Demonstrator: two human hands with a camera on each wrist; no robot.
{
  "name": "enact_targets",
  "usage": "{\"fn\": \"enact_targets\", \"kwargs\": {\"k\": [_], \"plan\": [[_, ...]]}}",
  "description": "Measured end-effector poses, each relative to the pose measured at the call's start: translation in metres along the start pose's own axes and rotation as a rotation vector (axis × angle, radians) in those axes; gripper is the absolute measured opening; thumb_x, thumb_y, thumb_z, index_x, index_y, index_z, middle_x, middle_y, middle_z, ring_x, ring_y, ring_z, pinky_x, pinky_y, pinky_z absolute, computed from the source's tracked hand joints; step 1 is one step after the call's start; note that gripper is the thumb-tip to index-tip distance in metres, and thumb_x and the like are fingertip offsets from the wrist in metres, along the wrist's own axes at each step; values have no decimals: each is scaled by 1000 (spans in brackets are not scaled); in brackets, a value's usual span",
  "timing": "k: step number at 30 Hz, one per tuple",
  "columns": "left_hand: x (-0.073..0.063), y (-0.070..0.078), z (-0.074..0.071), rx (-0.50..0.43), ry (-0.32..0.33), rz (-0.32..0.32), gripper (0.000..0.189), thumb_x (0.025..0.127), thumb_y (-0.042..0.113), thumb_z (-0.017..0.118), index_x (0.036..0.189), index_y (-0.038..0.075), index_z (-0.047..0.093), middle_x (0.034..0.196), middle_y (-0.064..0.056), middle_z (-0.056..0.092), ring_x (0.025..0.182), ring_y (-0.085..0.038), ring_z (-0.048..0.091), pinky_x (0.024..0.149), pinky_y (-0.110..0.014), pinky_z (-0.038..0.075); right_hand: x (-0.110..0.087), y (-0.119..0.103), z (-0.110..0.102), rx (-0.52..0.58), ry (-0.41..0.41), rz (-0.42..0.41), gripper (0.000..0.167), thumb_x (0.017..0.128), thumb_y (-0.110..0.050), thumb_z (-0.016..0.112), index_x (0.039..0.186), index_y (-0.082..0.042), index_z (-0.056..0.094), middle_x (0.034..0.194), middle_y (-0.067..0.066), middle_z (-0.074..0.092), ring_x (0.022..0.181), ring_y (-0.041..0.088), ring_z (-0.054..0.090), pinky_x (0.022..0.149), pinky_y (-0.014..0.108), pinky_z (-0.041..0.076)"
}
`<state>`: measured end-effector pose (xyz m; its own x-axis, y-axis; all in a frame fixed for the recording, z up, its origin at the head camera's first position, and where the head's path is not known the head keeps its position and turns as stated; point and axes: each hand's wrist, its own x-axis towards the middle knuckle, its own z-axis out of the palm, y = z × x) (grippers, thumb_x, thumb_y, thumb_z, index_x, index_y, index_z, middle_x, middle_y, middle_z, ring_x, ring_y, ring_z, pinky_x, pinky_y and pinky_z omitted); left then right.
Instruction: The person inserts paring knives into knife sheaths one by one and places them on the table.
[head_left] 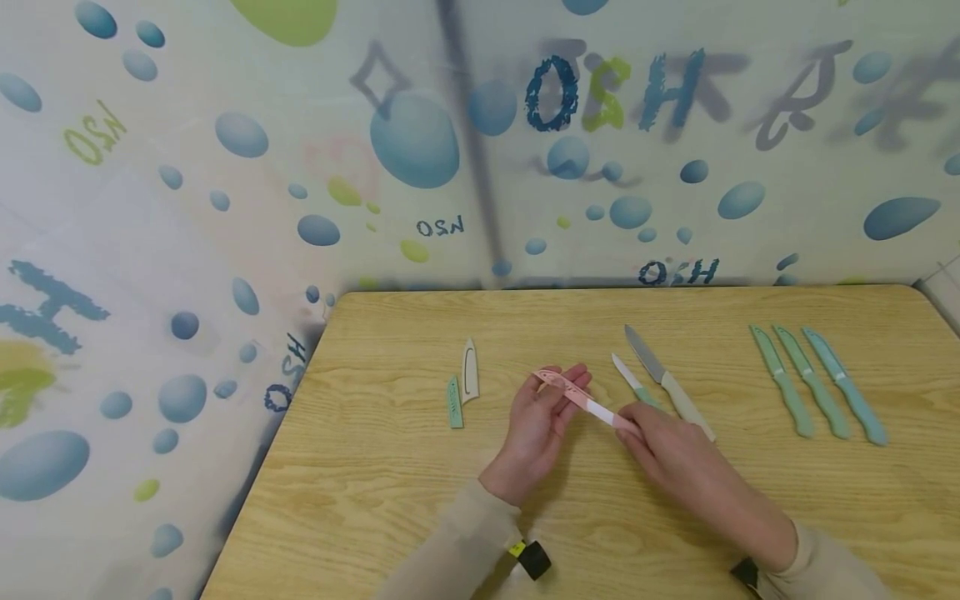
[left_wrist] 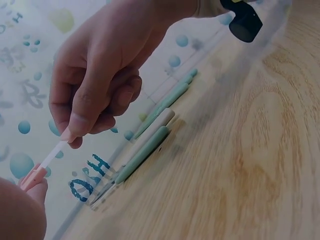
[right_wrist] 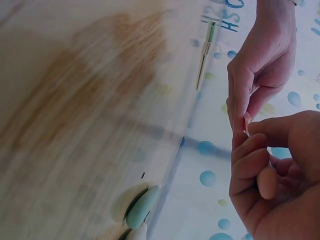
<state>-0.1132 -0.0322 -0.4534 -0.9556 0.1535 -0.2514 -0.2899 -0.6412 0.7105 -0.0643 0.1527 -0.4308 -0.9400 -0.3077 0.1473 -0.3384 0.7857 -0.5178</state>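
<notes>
Between both hands, a pink knife slants with its white blade (head_left: 600,412) partly out of a pink patterned sheath (head_left: 574,394). My left hand (head_left: 531,433) pinches the sheath between thumb and fingers. The right hand (head_left: 686,458) grips the pink handle (head_left: 626,426), mostly hidden in its curled fingers. Just beyond the right hand lie two bare knives: a small one with a green handle (left_wrist: 142,155) and a larger one with a cream handle (head_left: 684,402). Left of the left hand, a green sheath (head_left: 454,404) lies beside a cream sheath (head_left: 470,372).
Two green sheathed knives, one (head_left: 782,382) left of the other (head_left: 812,382), and a blue sheathed knife (head_left: 845,385) lie in a row at the right of the wooden table (head_left: 337,500). A printed wall covering (head_left: 510,183) hangs behind the table's far edge.
</notes>
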Motion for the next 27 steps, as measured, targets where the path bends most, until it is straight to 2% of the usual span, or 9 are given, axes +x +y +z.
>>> {"fn": "enact_targets", "kwargs": {"k": [17, 24, 27], "plan": [[-2, -2, 6, 2, 1, -16, 14, 109, 2, 46, 122, 1, 41, 134, -28, 62, 127, -33, 62, 105, -37, 53, 3, -2, 1, 19, 33, -17, 8, 99, -11, 71, 105, -10, 66, 73, -8, 47, 61, 5, 40, 50, 22, 35], [0, 2, 3, -14, 14, 14, 37, 110, 5, 45, 142, -9, 33, 136, -28, 60, 127, -33, 62, 105, -36, 53, 3, -1, -3, 14, -25, 62, 14, 102, -18, 68, 113, -9, 68, 70, -8, 46, 59, 8, 40, 51, 24, 37], [1, 2, 2, 3, 12, 24, 37, 110, 4, 43, 142, -11, 33, 138, -29, 58, 128, -32, 62, 106, -35, 53, 2, 0, -4, 11, -28, 64, 16, 102, -18, 68, 114, -7, 68, 70, -8, 47, 59, 8, 41, 51, 25, 37]]}}
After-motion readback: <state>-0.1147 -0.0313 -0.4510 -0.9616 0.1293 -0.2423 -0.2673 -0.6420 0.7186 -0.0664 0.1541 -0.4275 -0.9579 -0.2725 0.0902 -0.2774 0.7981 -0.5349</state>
